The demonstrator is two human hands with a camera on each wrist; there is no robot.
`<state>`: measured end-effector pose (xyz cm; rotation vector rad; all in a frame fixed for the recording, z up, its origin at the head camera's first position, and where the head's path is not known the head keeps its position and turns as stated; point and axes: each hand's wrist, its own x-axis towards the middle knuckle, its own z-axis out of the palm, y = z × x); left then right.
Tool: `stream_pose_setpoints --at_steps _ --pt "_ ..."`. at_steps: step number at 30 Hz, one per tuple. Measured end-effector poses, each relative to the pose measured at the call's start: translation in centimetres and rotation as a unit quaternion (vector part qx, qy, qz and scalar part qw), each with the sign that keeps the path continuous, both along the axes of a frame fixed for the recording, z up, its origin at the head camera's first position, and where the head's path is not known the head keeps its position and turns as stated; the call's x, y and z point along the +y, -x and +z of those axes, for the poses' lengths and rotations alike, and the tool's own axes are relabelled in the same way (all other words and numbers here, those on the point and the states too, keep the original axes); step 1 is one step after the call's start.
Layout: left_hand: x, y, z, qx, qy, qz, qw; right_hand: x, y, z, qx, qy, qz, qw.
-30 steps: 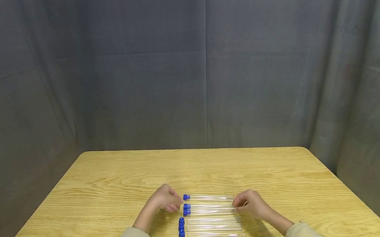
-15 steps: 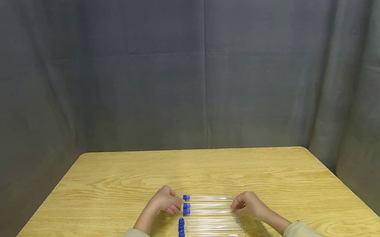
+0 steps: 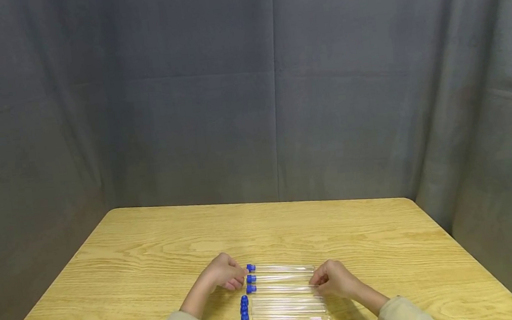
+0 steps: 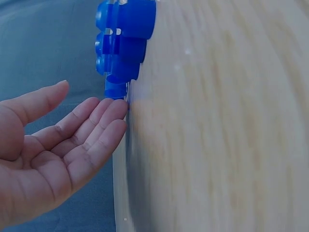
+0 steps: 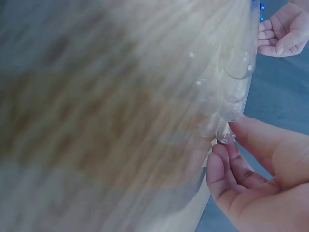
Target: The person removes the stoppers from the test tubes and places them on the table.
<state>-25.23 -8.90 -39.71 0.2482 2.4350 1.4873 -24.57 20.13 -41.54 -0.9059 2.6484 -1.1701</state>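
Observation:
Three clear test tubes with blue caps lie side by side in the head view: the far tube [image 3: 283,268], the middle tube [image 3: 280,277] and the near capped tube [image 3: 283,288]. My left hand [image 3: 225,273] is beside their capped ends, fingers loosely extended and thumb apart. In the left wrist view its fingertips are right at a blue cap [image 4: 115,88]. My right hand [image 3: 335,279] is at the rounded ends, and in the right wrist view its thumb and fingers pinch a tube end [image 5: 225,134]. Some fingers are hidden in the head view.
Nearer the person lie uncapped tubes [image 3: 289,309], with loose blue caps [image 3: 244,309] lined up at their left ends. All rest on a wooden table [image 3: 153,240]. Grey curtains [image 3: 190,135] hang behind and at both sides.
The middle capped tube now lies farther from the near capped one and closer to the far one. My right hand has shifted slightly left and toward me; my left hand has barely moved.

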Motion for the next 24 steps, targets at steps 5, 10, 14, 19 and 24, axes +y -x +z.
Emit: stream_pose_setpoints --at_steps 5,10,14,19,24 --pt "0.02 -0.01 0.01 0.004 0.001 -0.001 1.0 0.03 0.03 -0.04 -0.008 0.002 0.003 1.0" --pt "0.05 0.01 -0.01 0.004 0.004 0.002 1.0 0.1 0.07 -0.21 -0.011 0.003 0.0 0.9999" --pt "0.09 -0.02 0.05 0.002 0.002 0.002 1.0 0.21 0.02 -0.24 -0.016 0.008 -0.008 0.9998" --pt "0.07 0.04 0.05 0.001 0.003 0.002 1.0 0.21 -0.08 -0.15 -0.028 0.018 -0.015 0.9993" --pt "-0.17 0.21 0.32 0.008 0.001 0.005 1.0 0.36 -0.13 -0.06 -0.053 0.059 -0.019 0.9966"
